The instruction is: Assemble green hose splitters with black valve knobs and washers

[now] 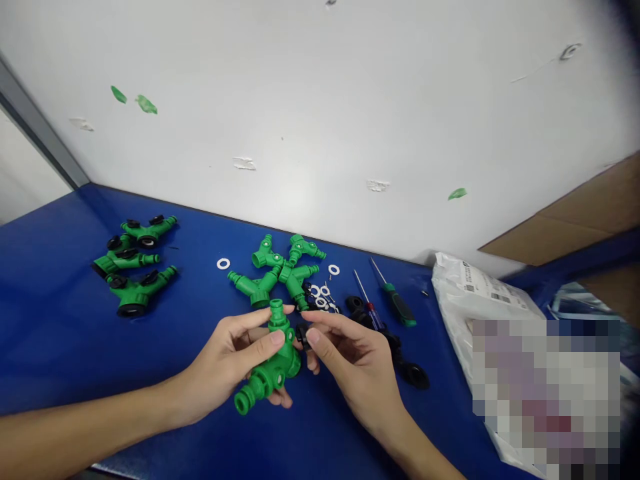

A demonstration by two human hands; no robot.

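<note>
My left hand (231,360) is wrapped around a green plastic Y-shaped hose fitting (270,365), held above the blue table (60,320). My right hand (350,357) pinches a small black knob (301,333) against the side of that fitting. Just behind lies a pile of bare green fittings (280,270). White washers (320,297) and black parts (356,305) lie beside the pile.
Three finished green fittings with black knobs (133,263) lie at the far left. Two screwdrivers (387,297) rest right of centre. A black ring (414,373) sits by my right wrist. A white plastic bag (480,293) lies at the right, a cardboard box (575,220) behind it.
</note>
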